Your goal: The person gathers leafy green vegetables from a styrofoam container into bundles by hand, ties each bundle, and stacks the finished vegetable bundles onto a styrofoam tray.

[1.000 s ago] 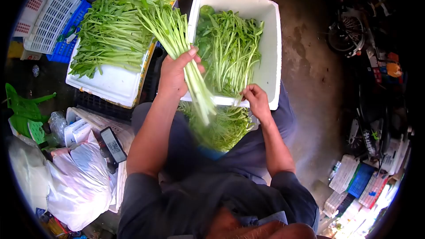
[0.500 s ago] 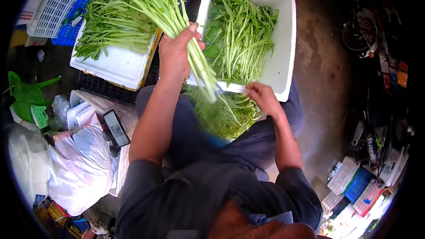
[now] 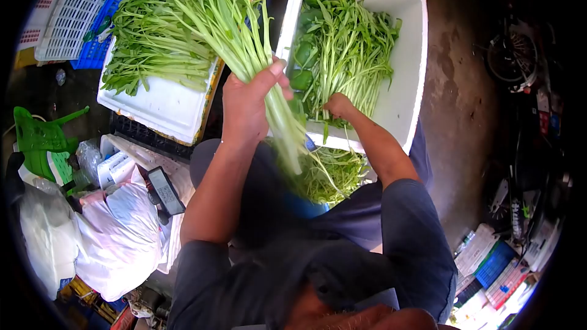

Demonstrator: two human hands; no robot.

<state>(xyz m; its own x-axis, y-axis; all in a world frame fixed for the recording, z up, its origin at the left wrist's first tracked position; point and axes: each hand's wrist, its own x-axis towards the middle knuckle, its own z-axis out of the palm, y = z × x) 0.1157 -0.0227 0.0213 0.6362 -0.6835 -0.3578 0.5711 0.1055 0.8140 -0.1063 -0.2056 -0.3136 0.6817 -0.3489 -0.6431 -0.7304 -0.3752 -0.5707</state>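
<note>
My left hand (image 3: 249, 99) is wrapped round a thick bunch of water spinach (image 3: 229, 33), leaves pointing up and left, pale stems hanging below the fist. Inside the white foam box (image 3: 416, 67), my right hand (image 3: 340, 106) has its fingers curled at the lower stems of the loose water spinach (image 3: 351, 49); its fingertips are partly hidden. Green round fruits or vegetables (image 3: 305, 54) line the box's left side. Below the box, between my legs, lies a heap of green trimmings (image 3: 333, 174), with a few thin stems trailing over it.
More water spinach (image 3: 156, 33) is stacked on a white foam tray (image 3: 162, 109) at upper left. Plastic baskets (image 3: 79, 15) stand beyond it. A green plastic stool (image 3: 40, 140), white bags (image 3: 119, 232) and a QR-code device (image 3: 165, 190) are at left. A bicycle wheel (image 3: 512, 55) shows at right.
My right hand has moved up from the box's front edge to the stems inside it. My left hand still grips the bunch. The view has shifted slightly.
</note>
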